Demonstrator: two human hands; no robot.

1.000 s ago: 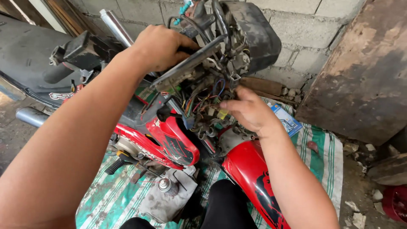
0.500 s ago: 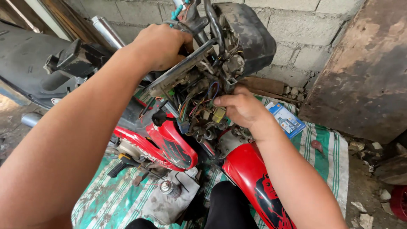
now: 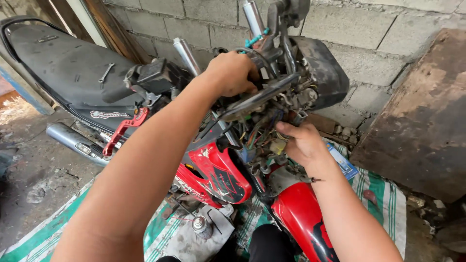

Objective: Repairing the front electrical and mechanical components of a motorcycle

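No real containers here: only a small spray can (image 3: 199, 226) standing upright on a grey rag (image 3: 194, 242), lid end up, contents unseen. Rag spread over a green-striped mat (image 3: 383, 199); blue flat packet (image 3: 342, 162) lying on the mat just beside the right wrist.

Much hidden. Wiring (image 3: 259, 136) bunched under the handlebar (image 3: 257, 97), a tangle of coloured leads, single wires hard to tell apart. Yellowish connector (image 3: 277, 145) half covered by the right hand (image 3: 302, 143). Front wheel end behind a black cowl (image 3: 323, 73). Red fender (image 3: 303, 223) cut off at the bottom edge, as are both forearms. Red fairing (image 3: 216, 172) partly masked by the left arm. Right of the frame blocked by a rusty sheet (image 3: 417, 131) leaning on the block wall (image 3: 369, 29).

Left hand (image 3: 233, 73) raised, arm stretched forward, fist clamped on the handlebar near its middle, knuckles up, fingertips wrapped out of sight. Right hand lower, palm turned down and inward, fingers curled into the wiring just below the handlebar, thumb (image 3: 286, 129) stretched leftward along the top of the bundle; whether pinching a lead or merely pressing against it, cannot tell.

Behind, a black seat (image 3: 63, 73) with a small spanner (image 3: 105, 72) lying on it, a red lever (image 3: 124, 128) below, a chrome exhaust (image 3: 73, 140) near the ground.
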